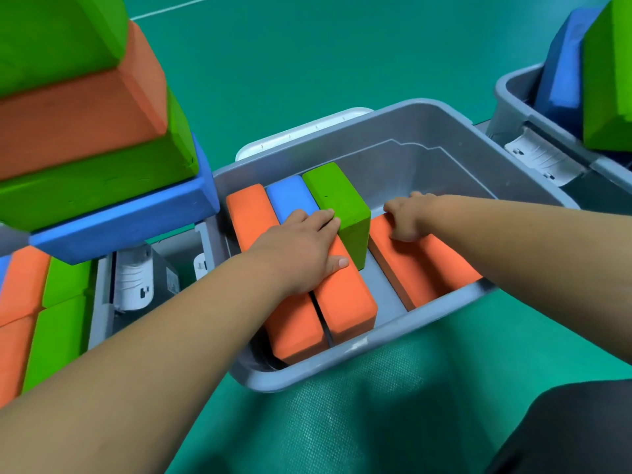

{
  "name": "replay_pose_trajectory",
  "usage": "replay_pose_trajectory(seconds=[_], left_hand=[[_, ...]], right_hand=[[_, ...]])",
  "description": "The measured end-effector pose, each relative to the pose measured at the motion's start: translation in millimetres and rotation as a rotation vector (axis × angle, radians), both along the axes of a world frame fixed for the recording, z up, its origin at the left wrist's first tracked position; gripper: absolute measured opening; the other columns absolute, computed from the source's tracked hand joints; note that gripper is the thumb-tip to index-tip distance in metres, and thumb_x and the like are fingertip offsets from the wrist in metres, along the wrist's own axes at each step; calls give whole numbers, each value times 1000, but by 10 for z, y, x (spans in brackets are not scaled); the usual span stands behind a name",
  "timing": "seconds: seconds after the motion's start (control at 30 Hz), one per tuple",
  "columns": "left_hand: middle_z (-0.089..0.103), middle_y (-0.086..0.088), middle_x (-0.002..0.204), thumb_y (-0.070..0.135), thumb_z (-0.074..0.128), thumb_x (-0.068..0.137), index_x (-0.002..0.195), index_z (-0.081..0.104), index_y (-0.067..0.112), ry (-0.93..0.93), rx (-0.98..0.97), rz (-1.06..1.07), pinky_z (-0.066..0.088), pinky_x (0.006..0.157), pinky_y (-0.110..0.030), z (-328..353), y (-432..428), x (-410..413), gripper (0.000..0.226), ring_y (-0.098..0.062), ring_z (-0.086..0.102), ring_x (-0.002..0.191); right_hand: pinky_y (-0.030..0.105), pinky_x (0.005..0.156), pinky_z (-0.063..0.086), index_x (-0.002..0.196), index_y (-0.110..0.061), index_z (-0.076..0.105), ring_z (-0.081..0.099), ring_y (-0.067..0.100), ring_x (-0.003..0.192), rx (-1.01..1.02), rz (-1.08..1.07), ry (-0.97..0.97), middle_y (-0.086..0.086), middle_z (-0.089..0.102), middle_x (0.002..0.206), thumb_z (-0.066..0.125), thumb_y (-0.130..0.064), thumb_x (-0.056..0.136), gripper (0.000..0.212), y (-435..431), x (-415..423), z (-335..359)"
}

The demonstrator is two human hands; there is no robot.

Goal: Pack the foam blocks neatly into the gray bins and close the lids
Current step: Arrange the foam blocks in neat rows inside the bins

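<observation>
A gray bin (403, 326) sits in the middle of the green floor. Inside it lie orange blocks (345, 302) at the near left, a blue block (290, 196) and a taller green block (337, 196) behind them. My left hand (304, 248) rests flat on the orange blocks, its fingertips touching the green block. A separate orange block (424, 268) leans at the bin's right side. My right hand (407, 217) grips its far end with curled fingers.
A second gray bin (99, 302) at the left holds orange and green blocks, with a tall stack of blue, green and orange blocks (102, 159) over it. A third bin (513, 97) at the right holds blue and green blocks. White latches (133, 278) hang on the bins.
</observation>
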State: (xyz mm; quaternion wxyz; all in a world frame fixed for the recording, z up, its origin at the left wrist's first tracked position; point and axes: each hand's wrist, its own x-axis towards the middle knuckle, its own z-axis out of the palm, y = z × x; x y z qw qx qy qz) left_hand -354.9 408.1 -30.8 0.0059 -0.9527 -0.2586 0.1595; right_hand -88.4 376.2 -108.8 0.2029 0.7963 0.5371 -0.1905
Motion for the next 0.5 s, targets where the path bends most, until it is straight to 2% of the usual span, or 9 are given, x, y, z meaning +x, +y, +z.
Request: replay_pose_trajectory(seconds=[0.13, 0.2, 0.33, 0.4, 0.5], left_hand=[[11, 5, 172, 66, 37, 102, 165, 19, 20, 15, -4, 8, 40, 115, -48, 54, 6, 23, 80, -28, 25, 146], [12, 5, 172, 66, 39, 102, 165, 19, 19, 24, -5, 9, 40, 115, -48, 76, -1, 38, 81, -28, 25, 146], [11, 3, 171, 66, 41, 101, 165, 18, 16, 43, 1, 11, 43, 112, -48, 97, -4, 76, 84, -28, 25, 146], [15, 0, 170, 66, 43, 101, 163, 23, 15, 61, 6, 11, 44, 110, -48, 114, -11, 106, 83, -29, 27, 145], [27, -3, 162, 65, 48, 100, 153, 37, 13, 81, 11, -2, 46, 107, -49, 150, -31, 134, 75, -30, 35, 138]], right_hand=[[45, 104, 40, 139, -25, 59, 44, 36, 127, 125, 146, -117, 9, 48, 136, 53, -67, 83, 70, 13, 30, 101], [45, 103, 40, 133, -22, 62, 44, 36, 125, 164, 178, -142, 10, 48, 132, 53, -74, 80, 75, -26, 36, 176], [45, 109, 37, 120, -17, 55, 48, 36, 125, 303, 185, -60, 12, 49, 126, 49, -82, 59, 90, -127, 19, 367], [44, 106, 42, 118, -17, 51, 54, 34, 120, 298, 172, 2, 10, 55, 123, 48, -83, 50, 94, -196, 19, 478], [43, 101, 43, 127, -22, 47, 56, 32, 118, 204, 244, -78, 9, 64, 125, 60, -80, 62, 88, -310, 12, 664]])
